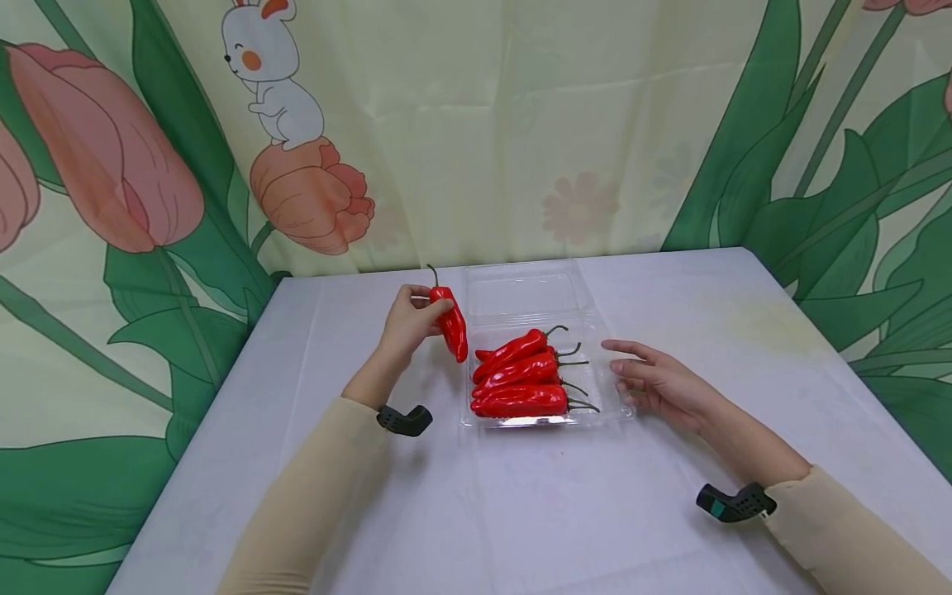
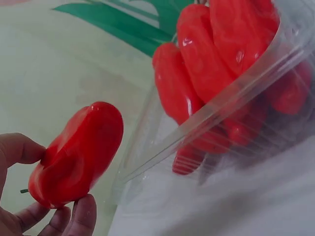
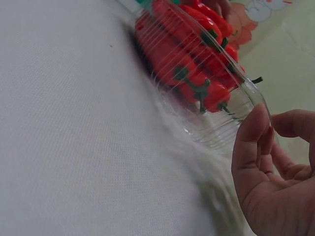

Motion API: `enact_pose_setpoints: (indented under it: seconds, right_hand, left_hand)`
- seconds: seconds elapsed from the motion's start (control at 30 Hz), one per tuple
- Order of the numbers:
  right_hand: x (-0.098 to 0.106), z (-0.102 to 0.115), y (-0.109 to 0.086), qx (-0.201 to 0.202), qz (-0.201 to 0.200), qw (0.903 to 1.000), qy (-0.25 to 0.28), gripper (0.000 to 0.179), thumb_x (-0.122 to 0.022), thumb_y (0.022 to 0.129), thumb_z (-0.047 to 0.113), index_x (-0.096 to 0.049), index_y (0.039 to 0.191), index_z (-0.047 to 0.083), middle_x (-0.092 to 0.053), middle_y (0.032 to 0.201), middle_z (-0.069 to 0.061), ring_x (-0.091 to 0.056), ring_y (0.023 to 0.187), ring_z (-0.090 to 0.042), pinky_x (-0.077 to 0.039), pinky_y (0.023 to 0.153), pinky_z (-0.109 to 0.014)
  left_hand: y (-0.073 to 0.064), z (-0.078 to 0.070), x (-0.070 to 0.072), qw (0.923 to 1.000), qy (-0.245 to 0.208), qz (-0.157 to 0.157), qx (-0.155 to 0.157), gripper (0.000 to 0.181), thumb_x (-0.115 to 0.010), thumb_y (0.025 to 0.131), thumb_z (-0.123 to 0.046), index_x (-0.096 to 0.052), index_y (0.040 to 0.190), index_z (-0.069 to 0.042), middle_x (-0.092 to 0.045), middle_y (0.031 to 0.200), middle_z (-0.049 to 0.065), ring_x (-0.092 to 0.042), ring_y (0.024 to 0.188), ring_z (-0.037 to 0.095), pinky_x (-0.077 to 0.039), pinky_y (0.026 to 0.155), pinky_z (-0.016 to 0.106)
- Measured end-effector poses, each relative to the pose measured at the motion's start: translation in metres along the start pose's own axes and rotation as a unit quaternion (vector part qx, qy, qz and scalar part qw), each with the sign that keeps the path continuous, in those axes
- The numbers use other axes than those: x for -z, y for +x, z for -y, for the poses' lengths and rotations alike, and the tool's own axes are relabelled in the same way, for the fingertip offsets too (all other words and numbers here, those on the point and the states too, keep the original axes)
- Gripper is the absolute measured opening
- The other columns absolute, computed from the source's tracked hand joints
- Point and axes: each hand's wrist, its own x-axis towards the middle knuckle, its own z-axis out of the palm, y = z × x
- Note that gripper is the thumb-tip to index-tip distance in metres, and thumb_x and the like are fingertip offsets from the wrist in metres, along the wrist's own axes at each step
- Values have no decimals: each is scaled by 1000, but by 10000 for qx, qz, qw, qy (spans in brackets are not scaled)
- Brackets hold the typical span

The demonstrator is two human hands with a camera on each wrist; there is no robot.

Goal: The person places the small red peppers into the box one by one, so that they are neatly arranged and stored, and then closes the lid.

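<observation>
My left hand (image 1: 411, 321) holds a red chili pepper (image 1: 451, 330) between thumb and fingers, its thin green stem pointing up. In the left wrist view, the wrinkled pepper (image 2: 78, 155) hangs apart from the container's wall. Several more red peppers (image 1: 521, 402) lie side by side in a clear plastic clamshell container (image 1: 606, 405), stems to the right. My right hand (image 1: 664, 383) is at the container's right rim, fingers loosely bent. The right wrist view shows its thumb (image 3: 251, 130) and index finger against or very near the rim; firm contact is unclear.
The container's clear lid (image 1: 526, 293) lies folded back toward the rear. A white cloth (image 1: 550, 512) covers the table, whose back edge meets a curtain (image 1: 491, 165) printed with tulips and a rabbit. Dark wrist cameras (image 1: 405, 421) sit on both wrists.
</observation>
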Motion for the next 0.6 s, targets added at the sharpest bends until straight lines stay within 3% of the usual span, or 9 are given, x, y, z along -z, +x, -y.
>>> enact_pose_setpoints:
  seconds: [0.6]
  right_hand:
    - [-1,0,0,-8,-40,10000,-31,67,-58,106,26,-25,163,13,-56,109,-4,-61,81,-8,-57,72,-21]
  left_hand:
    - [-9,-14,-33,9991,-186,308,-219,59,-72,93,-23,-42,140,-5,-55,128,18,-66,109,30,-62,90,41]
